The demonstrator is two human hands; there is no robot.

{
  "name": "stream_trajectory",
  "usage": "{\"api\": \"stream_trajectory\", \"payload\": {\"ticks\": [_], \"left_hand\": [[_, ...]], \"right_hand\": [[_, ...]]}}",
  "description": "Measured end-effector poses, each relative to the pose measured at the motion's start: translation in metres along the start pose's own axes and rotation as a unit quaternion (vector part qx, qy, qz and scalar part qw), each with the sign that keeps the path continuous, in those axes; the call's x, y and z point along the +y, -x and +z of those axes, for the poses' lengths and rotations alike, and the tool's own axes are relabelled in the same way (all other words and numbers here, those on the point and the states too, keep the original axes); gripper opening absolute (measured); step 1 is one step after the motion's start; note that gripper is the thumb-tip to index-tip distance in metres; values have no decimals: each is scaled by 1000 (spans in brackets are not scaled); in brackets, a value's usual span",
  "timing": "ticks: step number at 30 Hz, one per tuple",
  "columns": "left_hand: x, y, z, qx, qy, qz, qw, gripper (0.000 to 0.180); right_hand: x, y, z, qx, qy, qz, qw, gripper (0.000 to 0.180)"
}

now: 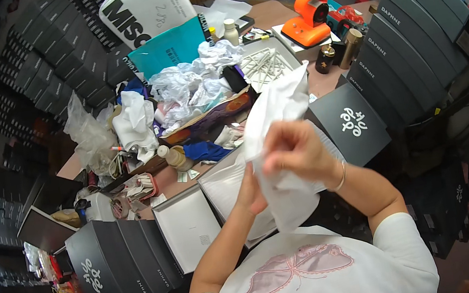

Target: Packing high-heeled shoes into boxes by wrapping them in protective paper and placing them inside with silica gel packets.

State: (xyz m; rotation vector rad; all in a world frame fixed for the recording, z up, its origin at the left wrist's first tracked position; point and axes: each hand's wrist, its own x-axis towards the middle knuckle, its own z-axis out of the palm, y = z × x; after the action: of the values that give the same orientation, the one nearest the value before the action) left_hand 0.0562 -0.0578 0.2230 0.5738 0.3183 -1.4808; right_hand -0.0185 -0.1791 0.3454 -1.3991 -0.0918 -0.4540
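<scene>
A soft white sheet (277, 101), paper or thin cloth, hangs upright in front of my chest. My left hand (251, 192) is closed on its left edge, partly behind it. Over the sheet's middle, my right hand (294, 147) has curled fingers, somewhat blurred, that appear to pinch it. Beneath both hands lies an open shoe box lined with white tissue paper (225, 184); my arms and the sheet cover much of it. Beside it on the left is a box lid (188, 225), its white inside facing up.
Dark grey shoe boxes stand at left (104, 266) and right (394, 64). A grey lid (354, 120) lies right of my hands. Beyond are a bin of crumpled paper (196, 86), a tray of white sticks (268, 64), an orange device (307, 22) and a small bottle (173, 157).
</scene>
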Motion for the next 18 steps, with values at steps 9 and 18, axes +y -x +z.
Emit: {"api": "stream_trajectory", "payload": {"ticks": [9,18], "left_hand": [[11,63,-120,65,-174,178,966,49],[93,167,-156,137,-422,353,824,71]], "right_hand": [[15,73,25,-402,-59,67,911,19],[127,148,-27,-28,-316,355,879,79]]}}
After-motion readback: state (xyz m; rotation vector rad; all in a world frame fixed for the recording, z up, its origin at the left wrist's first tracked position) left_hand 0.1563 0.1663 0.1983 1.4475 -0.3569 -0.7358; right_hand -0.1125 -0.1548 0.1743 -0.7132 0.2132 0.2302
